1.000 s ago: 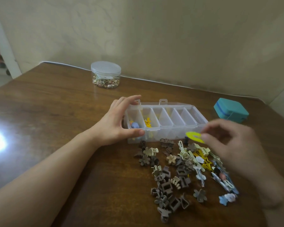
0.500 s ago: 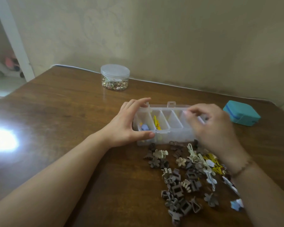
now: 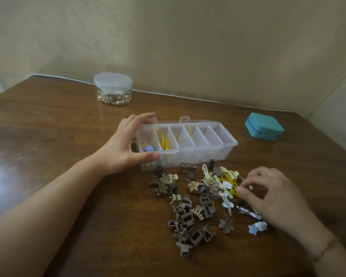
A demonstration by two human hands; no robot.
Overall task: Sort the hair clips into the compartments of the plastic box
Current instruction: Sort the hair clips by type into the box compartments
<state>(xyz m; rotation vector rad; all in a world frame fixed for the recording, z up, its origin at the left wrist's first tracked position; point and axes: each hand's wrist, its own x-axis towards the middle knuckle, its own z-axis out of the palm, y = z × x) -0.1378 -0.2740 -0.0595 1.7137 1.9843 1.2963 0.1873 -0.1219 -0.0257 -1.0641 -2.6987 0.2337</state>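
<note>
A clear plastic box with several compartments lies in the middle of the wooden table. Its leftmost compartment holds blue and pastel clips; the one beside it holds yellow clips. The other compartments look bare. My left hand grips the box's left end, fingers over the back rim and thumb on the front wall. In front of the box lies a pile of hair clips, brown, beige, white and yellow. My right hand is at the pile's right side, thumb and forefinger pinching a yellow hair clip.
A lidded clear jar of small trinkets stands at the back left. A teal case lies at the back right, near the wall. A blue and white clip lies apart at the pile's right. Glare marks the table's left edge.
My right hand carried a yellow clip to the box, let it go there, then came back down to the pile's right side. My left hand stayed on the box.
</note>
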